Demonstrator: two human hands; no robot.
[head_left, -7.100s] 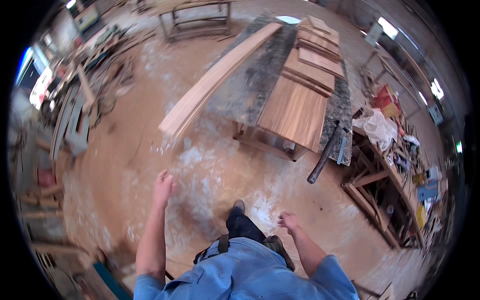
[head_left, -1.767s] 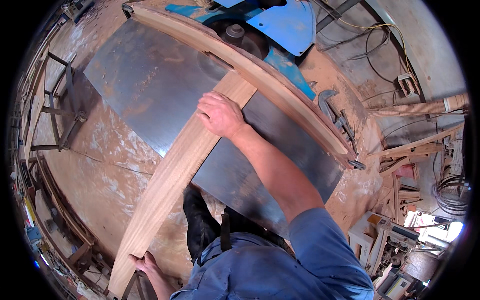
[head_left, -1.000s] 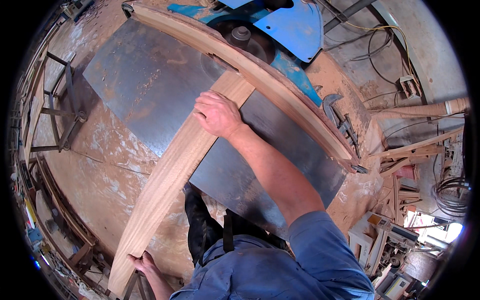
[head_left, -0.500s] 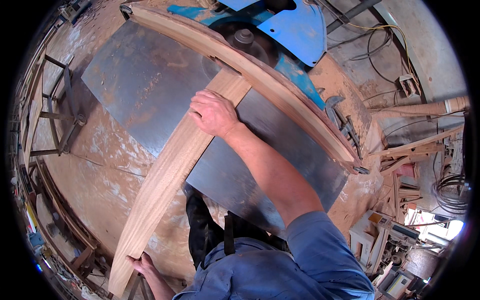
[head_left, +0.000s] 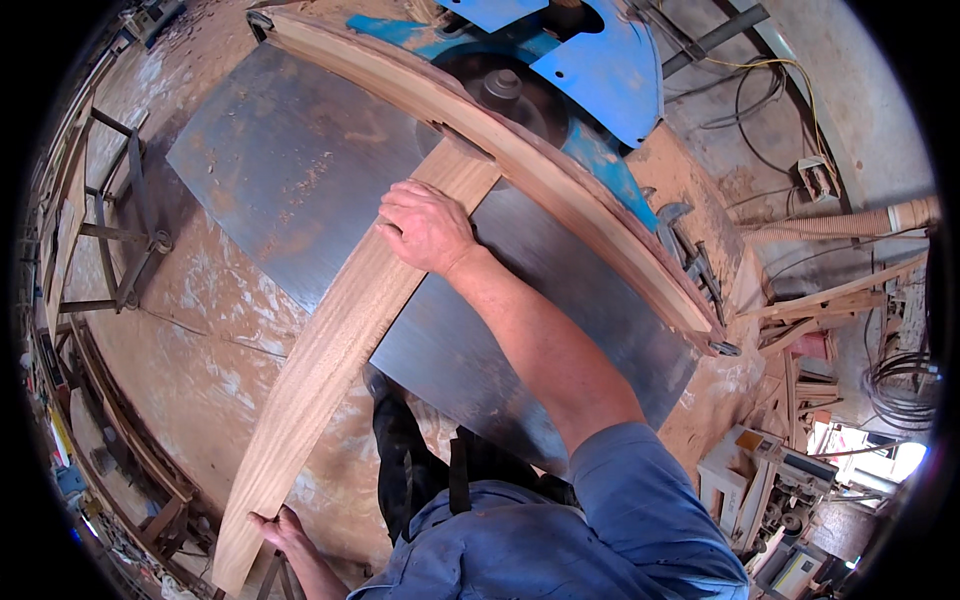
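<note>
A long, pale brown wooden board point(head_left: 300, 390) slants across the metal machine table point(head_left: 290, 190), its far end against the wooden fence point(head_left: 590, 225). My right hand point(head_left: 428, 228) lies on top of the board not far from that fence, fingers bent over its left edge. At the near end, beyond the table, my left hand point(head_left: 285, 530) grips the board's right edge with the thumb on top. The fingers beneath are hidden. Behind a slot in the fence, a dark round spindle point(head_left: 502, 88) stands within the blue machine housing point(head_left: 610, 75).
A metal clamp point(head_left: 685, 245) sits behind the fence at the right. Metal frame stands point(head_left: 125, 235) are on the left. A ribbed hose point(head_left: 850, 222) and wood offcuts point(head_left: 815, 305) lie to the right. Sawdust and wood bits are scattered over the table and floor.
The fence and blue housing appear slightly lower and further right in the picture. Both hands keep their hold on the board, with almost no visible movement.
</note>
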